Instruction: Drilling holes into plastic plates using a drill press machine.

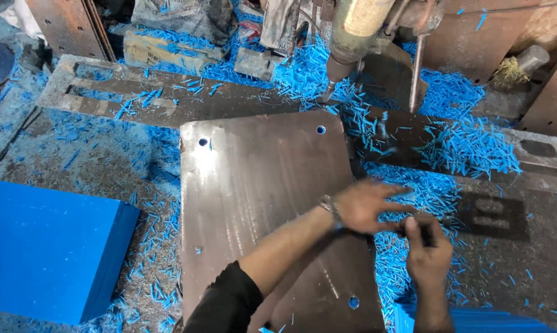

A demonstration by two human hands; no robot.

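Note:
A brown steel plate with three drilled holes lies flat on the machine bed. My left hand, with a watch on its wrist and a black sleeve behind it, reaches across the plate's right edge; its fingers are spread and blurred. Just right of it, my right hand hovers over blue shavings, its fingers pinched on a small dark object that I cannot identify. The two hands almost touch. The drill head hangs beyond the plate's far edge, its bit pointing down into the shavings.
Blue plastic shavings lie thick over the slotted machine table and to the right of the plate. A thick blue block sits at the left. Another blue slab shows at the bottom right. Rusty metal plates and clutter line the back.

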